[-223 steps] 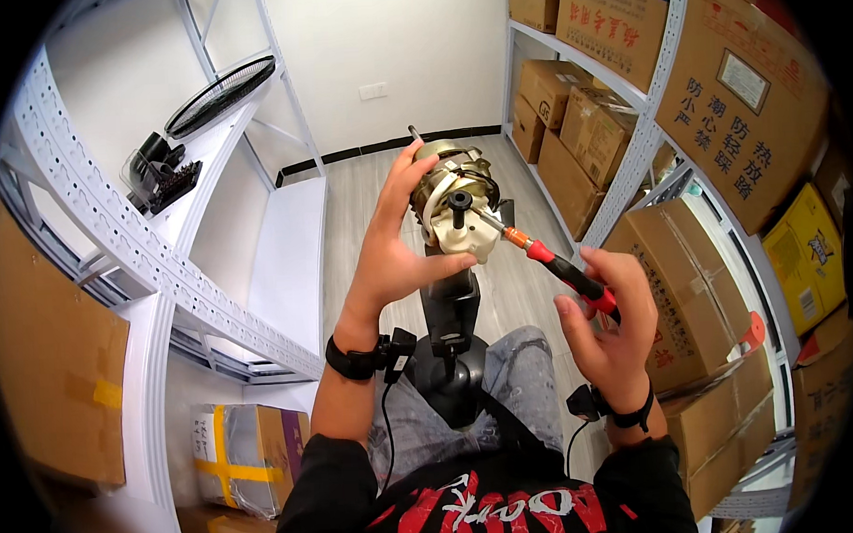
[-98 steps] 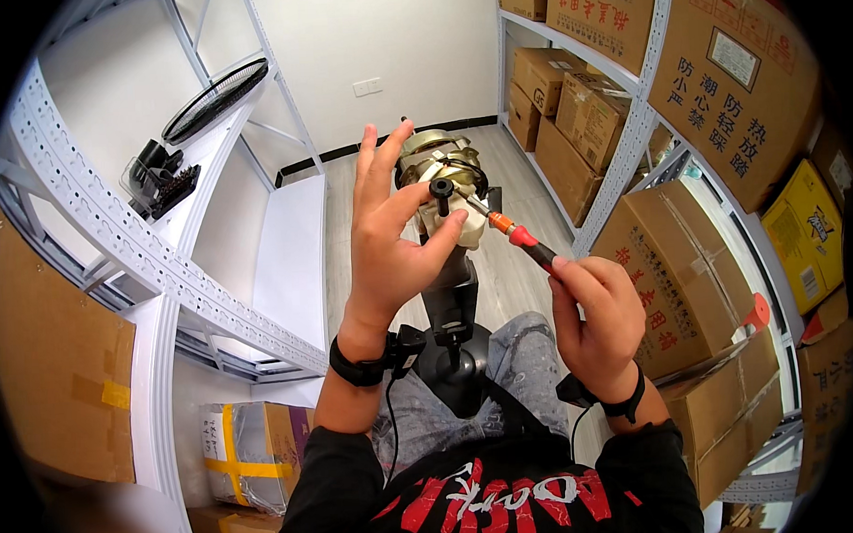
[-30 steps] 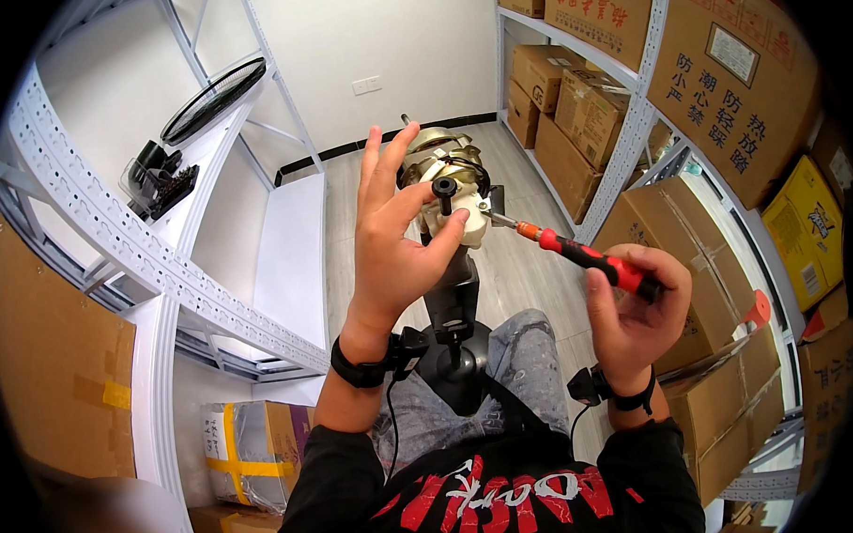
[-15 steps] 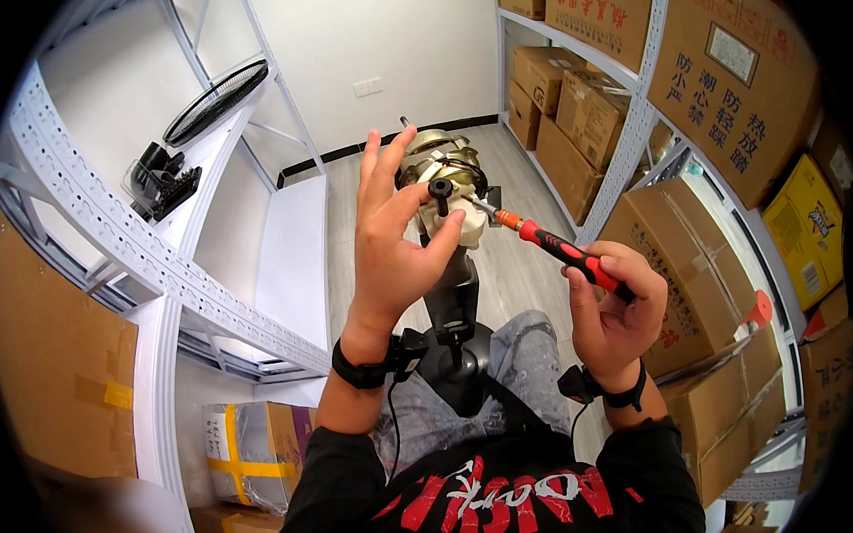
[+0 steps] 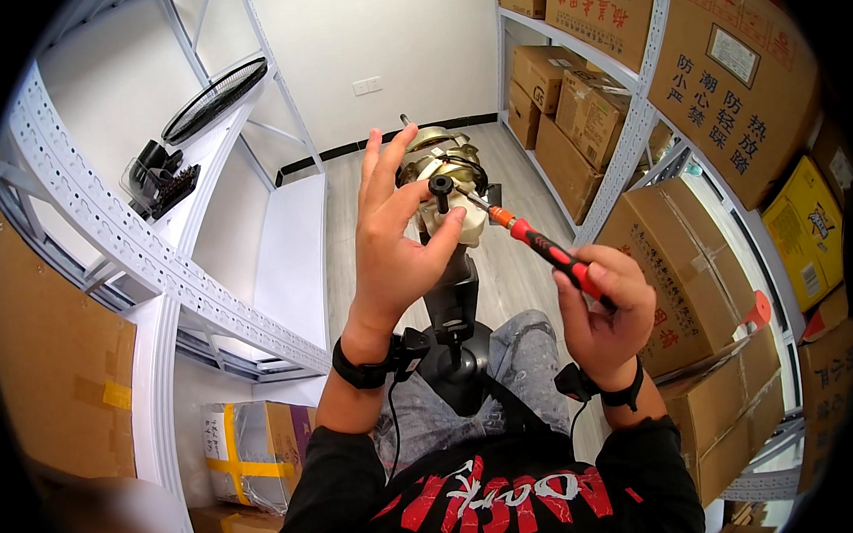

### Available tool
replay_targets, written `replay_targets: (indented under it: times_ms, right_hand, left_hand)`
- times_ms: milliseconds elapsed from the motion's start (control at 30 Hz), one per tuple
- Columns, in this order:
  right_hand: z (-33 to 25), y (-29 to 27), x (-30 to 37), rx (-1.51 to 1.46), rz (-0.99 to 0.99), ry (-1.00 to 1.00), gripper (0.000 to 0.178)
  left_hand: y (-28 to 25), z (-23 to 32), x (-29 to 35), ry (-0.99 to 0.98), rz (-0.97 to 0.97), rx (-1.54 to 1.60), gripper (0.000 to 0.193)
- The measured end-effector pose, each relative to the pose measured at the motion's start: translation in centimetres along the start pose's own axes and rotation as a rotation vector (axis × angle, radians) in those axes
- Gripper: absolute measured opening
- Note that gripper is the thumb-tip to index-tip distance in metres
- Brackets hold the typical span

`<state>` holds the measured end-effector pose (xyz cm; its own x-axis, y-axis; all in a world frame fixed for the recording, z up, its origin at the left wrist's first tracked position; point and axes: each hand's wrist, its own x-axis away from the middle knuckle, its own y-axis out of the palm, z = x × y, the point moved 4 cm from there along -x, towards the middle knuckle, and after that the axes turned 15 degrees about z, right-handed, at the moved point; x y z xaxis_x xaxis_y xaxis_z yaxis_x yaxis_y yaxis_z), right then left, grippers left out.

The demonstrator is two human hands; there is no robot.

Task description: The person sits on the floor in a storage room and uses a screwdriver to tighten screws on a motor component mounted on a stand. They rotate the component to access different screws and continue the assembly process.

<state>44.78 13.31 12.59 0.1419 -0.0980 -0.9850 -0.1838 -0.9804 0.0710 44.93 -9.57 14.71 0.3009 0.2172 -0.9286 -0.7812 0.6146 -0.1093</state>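
Note:
An electric fan's bare motor [image 5: 441, 158], brass-coloured and metallic, sits at the top of a black stand [image 5: 452, 298] between my knees. On its near side are a white plastic housing [image 5: 469, 229] and an upright black knob [image 5: 441, 187]. My left hand [image 5: 395, 239] pinches around the knob and housing with thumb and forefinger; the other fingers rise beside the motor. In my right hand [image 5: 608, 307] is a red-and-black screwdriver [image 5: 548, 248], its handle between thumb and fingers. Its shaft points up-left into the motor beside the housing, where the tip is hard to make out.
On the left shelf lie a round black fan guard [image 5: 216, 100] and dark plastic parts [image 5: 165, 182]. Cardboard boxes [image 5: 675, 267] fill the right shelving. A taped box [image 5: 255, 456] stands low on the left. The stand's round black base [image 5: 458, 369] is between my legs.
My right hand has shifted slightly left, and the screwdriver's shaft has gone further up-left into the motor at a steeper slant. My left hand has stayed in place.

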Motion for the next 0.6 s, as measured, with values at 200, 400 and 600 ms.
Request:
replay_targets:
  times_ms: [200, 400, 600]
  right_hand:
    - [-0.1, 0.4, 0.5, 0.022, -0.109, 0.121, 0.048]
    - [-0.4, 0.2, 0.2, 0.039, -0.224, 0.389, 0.026]
    - [-0.9, 0.9, -0.9, 0.14, -0.174, 0.025, 0.029]
  left_hand:
    - [0.0, 0.1, -0.1, -0.006, 0.013, -0.001, 0.016]
    - [-0.1, 0.1, 0.0, -0.012, 0.014, -0.018, 0.016]
    - [0.0, 0.1, 0.0, 0.032, 0.007, -0.051, 0.021]
